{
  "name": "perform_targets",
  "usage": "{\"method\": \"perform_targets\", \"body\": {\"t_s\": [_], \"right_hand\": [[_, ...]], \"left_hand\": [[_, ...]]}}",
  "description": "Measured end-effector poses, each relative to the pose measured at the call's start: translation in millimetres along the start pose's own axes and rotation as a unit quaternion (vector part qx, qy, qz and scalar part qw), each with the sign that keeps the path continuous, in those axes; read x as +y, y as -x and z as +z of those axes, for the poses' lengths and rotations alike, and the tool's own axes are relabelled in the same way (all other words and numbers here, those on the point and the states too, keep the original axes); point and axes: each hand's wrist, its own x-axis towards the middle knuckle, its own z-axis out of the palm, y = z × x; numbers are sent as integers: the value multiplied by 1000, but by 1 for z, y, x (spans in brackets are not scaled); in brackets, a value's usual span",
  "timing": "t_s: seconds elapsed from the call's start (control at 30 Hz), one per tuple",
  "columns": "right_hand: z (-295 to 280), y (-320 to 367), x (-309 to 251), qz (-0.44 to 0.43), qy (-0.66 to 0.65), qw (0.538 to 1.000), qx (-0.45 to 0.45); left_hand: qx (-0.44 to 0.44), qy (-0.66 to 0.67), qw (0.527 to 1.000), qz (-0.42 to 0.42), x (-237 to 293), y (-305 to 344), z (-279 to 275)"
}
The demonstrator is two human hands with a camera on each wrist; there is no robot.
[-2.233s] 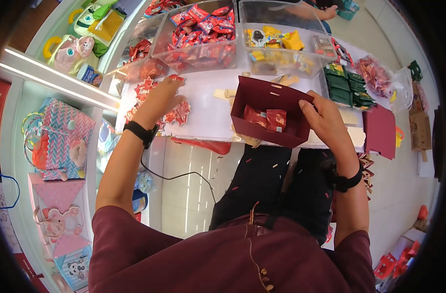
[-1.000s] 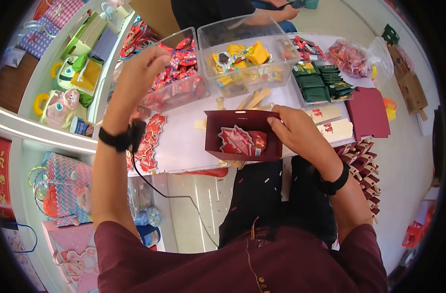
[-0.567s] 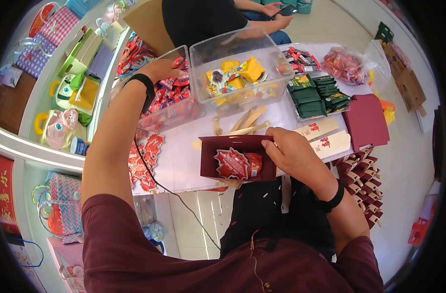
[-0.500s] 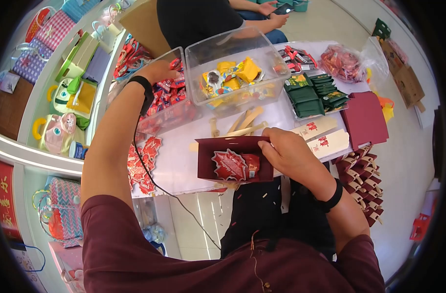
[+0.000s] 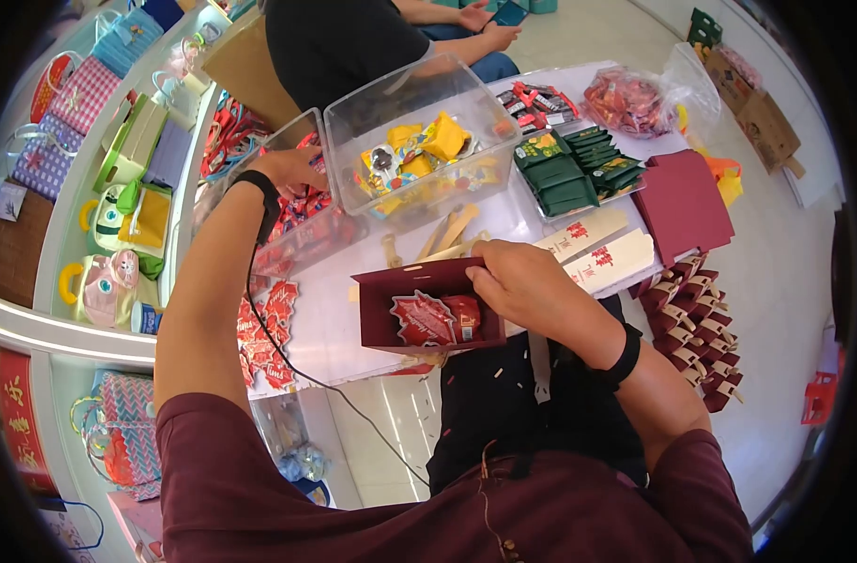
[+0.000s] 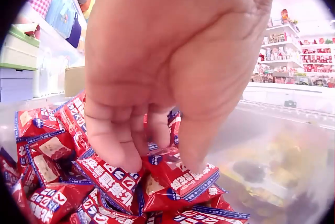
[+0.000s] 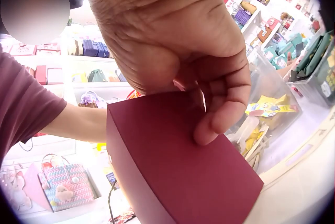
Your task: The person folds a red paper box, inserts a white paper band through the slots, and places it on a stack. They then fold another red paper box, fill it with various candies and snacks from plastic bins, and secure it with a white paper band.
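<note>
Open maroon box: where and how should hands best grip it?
Pinch the maroon box by its right end's top edge, probably from the right: that thin wall, near where the right hand holds it, leaves the opening over the red packets clear.

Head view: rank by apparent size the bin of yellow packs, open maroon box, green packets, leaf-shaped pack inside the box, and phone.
1. Bin
2. Maroon box and green packets: too alike to rank
3. Leaf-shaped pack
4. Phone, though farther from the camera

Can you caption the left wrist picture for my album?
Left hand, fingers pointing down onto a heap of red packets.
</note>
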Motion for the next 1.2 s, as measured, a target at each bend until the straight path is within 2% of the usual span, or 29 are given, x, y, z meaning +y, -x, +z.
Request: {"method": "perform_targets", "body": {"t_s": [0.13, 0.2, 0.3, 0.33, 0.37, 0.4, 0.47, 0.5, 0.53, 0.57, 0.6, 0.63, 0.67, 0.7, 0.77, 0.8, 0.9, 0.97, 1.1, 1.17, 1.2], "right_hand": [[3, 0, 5, 2, 3, 1000, 0], [5, 0, 7, 1, 2, 1000, 5], [6, -1, 10, 1, 10, 1000, 21], [7, -1, 11, 2, 12, 1000, 24], [6, 0, 11, 1, 6, 1000, 20], [3, 1, 10, 0, -1, 1000, 15], [0, -1, 10, -2, -14, 1000, 13], [-1, -1, 11, -1, -21, 1000, 13], [-3, -1, 12, -1, -26, 1000, 15], [-6, -1, 12, 0, -26, 1000, 9], [-9, -1, 12, -4, -26, 1000, 15], [-11, 0, 12, -8, -27, 999, 21], [-13, 0, 12, -12, -27, 999, 27], [-17, 1, 11, -6, -27, 999, 27], [-25, 1, 11, 6, -30, 999, 28], [-27, 1, 13, 2, -26, 999, 29], [-26, 4, 24, -4, -15, 999, 37], [-21, 6, 29, -8, -5, 999, 50], [-24, 9, 28, 14, -1, 999, 31], [-25, 10, 27, 26, 11, 999, 19], [-26, 10, 27, 29, 7, 999, 17]], "left_hand": [[-19, -6, 1000, 10, 6, 6, 0], [-21, 35, 999, 9, 4, 5, -3], [114, 31, 989, 91, -42, -23, -16], [169, 52, 979, 105, -40, -14, -23], [177, 104, 970, 127, -40, -3, -33], [175, 175, 951, 185, -17, 38, -32], [122, 217, 945, 214, 12, 92, -32], [85, 243, 942, 216, 32, 126, -21], [87, 234, 929, 273, 51, 157, -3], [46, 230, 924, 301, 66, 182, 12], [13, 248, 926, 284, 74, 196, 30], [5, 229, 918, 323, 80, 204, 48], [5, 213, 911, 352, 83, 205, 66], [54, 123, 914, 382, 89, 209, 80], [59, 177, 902, 389, 103, 214, 105], [53, 211, 896, 387, 106, 214, 111], [179, 121, 909, 357, 99, 179, 84], [227, 100, 904, 349, 81, 130, 61], [156, -143, 919, 333, 62, 56, 44], [90, -250, 909, 321, 64, 27, 45], [103, -299, 895, 316, 62, 12, 49]]}}
